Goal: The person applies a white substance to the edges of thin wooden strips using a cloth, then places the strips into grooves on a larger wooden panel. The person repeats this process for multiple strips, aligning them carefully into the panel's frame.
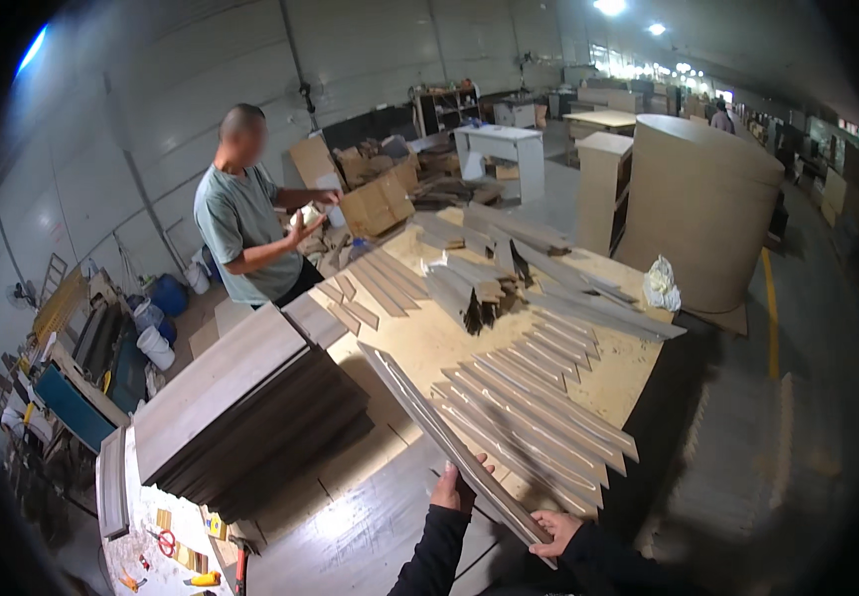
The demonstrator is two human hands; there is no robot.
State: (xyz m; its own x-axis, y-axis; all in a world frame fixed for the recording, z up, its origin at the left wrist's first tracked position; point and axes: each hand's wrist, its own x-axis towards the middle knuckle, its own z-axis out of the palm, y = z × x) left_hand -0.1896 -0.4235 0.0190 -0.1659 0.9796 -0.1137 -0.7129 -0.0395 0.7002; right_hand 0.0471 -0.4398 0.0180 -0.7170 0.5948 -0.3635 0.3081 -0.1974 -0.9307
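From the held strip (421,419), which runs from 11 to 5 o'clock, the right hand (554,532) is at its 5 o'clock end, the left (448,489) farther up. On the table (640,343), a row of strips (539,422) lies at 2 o'clock, a pile (459,288) at 12. The board stack (216,392) is at 9, a co-worker (240,228) beyond at 11. A drum (698,204) stands behind a rag (661,286) at 2; scissors (166,542) lie at 8.

two hands (446,489) (553,533); one held strip (431,425); perhaps four short strips (361,311)
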